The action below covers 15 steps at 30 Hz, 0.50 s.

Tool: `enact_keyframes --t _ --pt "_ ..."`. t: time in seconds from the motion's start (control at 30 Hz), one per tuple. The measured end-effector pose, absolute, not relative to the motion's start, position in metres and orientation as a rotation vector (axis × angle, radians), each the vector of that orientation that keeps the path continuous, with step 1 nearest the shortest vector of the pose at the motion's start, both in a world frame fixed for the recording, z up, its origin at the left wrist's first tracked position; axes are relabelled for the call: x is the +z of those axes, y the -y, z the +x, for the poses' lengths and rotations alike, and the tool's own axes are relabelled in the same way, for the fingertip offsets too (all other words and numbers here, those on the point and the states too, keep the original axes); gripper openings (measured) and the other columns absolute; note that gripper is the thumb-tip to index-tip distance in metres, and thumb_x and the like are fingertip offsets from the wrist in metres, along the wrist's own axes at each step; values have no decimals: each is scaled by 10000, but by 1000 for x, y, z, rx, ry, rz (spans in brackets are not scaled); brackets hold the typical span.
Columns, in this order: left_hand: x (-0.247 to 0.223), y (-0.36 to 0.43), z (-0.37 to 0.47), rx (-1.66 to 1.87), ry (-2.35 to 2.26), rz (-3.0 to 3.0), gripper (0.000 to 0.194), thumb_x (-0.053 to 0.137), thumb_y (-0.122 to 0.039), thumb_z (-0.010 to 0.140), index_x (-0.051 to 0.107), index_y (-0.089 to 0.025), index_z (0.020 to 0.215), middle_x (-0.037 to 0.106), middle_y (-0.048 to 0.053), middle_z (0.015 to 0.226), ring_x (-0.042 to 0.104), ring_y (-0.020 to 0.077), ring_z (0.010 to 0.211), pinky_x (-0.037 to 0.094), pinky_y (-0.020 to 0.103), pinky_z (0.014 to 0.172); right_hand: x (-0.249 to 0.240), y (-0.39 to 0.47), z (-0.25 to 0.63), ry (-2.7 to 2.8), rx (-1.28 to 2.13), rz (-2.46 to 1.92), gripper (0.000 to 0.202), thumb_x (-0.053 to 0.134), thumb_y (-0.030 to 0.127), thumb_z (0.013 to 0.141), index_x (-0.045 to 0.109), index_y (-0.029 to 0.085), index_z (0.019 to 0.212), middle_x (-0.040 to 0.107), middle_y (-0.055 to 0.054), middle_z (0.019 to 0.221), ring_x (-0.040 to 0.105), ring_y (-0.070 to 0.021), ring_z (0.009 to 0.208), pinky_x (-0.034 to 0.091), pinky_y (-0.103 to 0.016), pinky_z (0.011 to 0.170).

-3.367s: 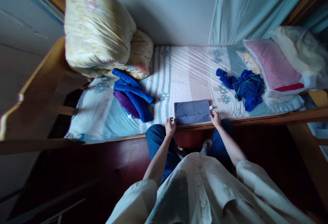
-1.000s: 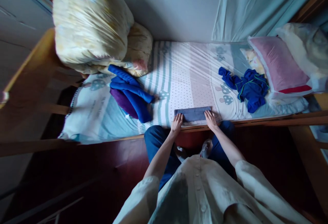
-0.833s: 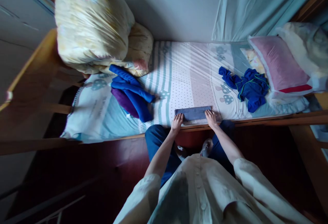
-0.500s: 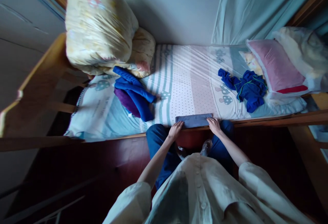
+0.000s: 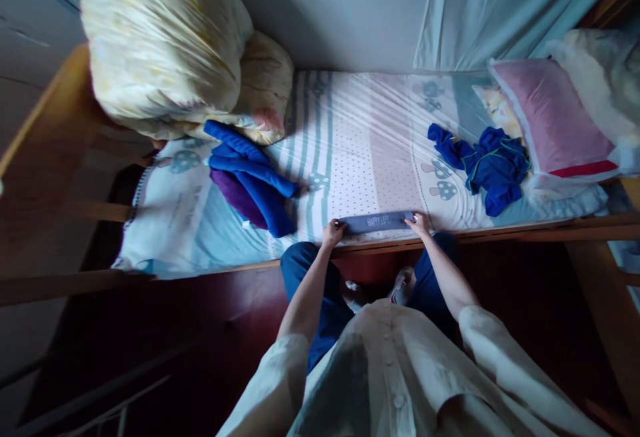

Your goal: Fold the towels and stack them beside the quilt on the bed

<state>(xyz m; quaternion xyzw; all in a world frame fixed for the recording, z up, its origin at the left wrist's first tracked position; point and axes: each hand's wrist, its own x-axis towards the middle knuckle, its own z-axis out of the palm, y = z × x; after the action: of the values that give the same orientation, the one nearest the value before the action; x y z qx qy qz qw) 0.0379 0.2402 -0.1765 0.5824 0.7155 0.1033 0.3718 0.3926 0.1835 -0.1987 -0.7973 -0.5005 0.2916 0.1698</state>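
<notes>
A dark grey folded cloth (image 5: 377, 223) with pale lettering lies as a narrow strip at the front edge of the bed (image 5: 350, 177). My left hand (image 5: 333, 232) pinches its left end, and my right hand (image 5: 419, 225) grips the right end. To the left on the sheet are a crumpled bright blue garment (image 5: 260, 180) and a purple cloth (image 5: 235, 197) partly under it. Another blue garment (image 5: 495, 167) with green trim lies bunched on the right.
A large cream floral bundle (image 5: 165, 43) stands at the back left. The pink pillow (image 5: 555, 113) is at the right end. A wooden bed rail (image 5: 540, 229) runs along the front, above my knees.
The grey cloth has become a narrower strip, and its lettering now shows. Both hands have moved slightly up and now hold its ends. The view has shifted a little.
</notes>
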Motion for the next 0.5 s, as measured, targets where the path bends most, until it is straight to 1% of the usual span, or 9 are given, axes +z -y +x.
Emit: enact_keyframes --t 0.13,0.2,0.27,0.33,0.4,0.47,0.5 --pt "-184 -245 40 231 -1879 1470 308 666 -302 881 661 -174 1161 780 114 981 733 232 895 547 310 808 -213 -191 393 1386 825 -2316 227 811 374 772 703 178 813 748 -72 766 696 -202 770 553 -283 758" --pt "-185 -244 40 222 -1891 1467 309 665 -311 881 658 -176 1158 775 114 994 729 236 927 544 313 830 -215 -193 394 1381 825 -2338 216 813 361 765 697 183 803 744 -62 764 700 -203 767 556 -287 759" --pt "-186 -242 41 213 -1907 1468 314 659 -317 880 656 -160 1152 767 136 1015 721 257 991 541 334 881 -216 -192 393 1369 818 -2364 194 806 336 766 693 184 807 748 -67 790 704 -213 790 559 -298 776" --pt "-186 -238 42 202 -1931 1469 329 648 -325 881 655 -127 1144 751 187 1059 698 301 1091 528 381 956 -215 -189 391 1364 782 -2374 186 795 321 770 690 185 843 757 -84 849 706 -229 853 559 -320 820" --pt "-186 -235 44 194 -1955 1464 353 645 -339 882 657 -89 1131 728 251 1105 663 354 1180 507 439 1014 -213 -185 387 1360 714 -2381 226 788 320 774 687 184 924 762 -111 958 698 -254 962 550 -355 890" --pt "-185 -234 45 196 -1963 1455 376 659 -365 875 665 -61 1096 713 299 1100 645 404 1213 508 484 1013 -211 -180 383 1336 648 -2404 300 774 321 784 672 185 1031 745 -137 1085 674 -279 1076 534 -391 952" --pt "-185 -233 45 206 -1953 1458 377 668 -380 871 673 -57 1066 716 308 1068 650 424 1201 519 497 991 -209 -178 381 1320 628 -2415 335 765 318 790 660 187 1080 730 -145 1139 660 -288 1120 529 -402 968"
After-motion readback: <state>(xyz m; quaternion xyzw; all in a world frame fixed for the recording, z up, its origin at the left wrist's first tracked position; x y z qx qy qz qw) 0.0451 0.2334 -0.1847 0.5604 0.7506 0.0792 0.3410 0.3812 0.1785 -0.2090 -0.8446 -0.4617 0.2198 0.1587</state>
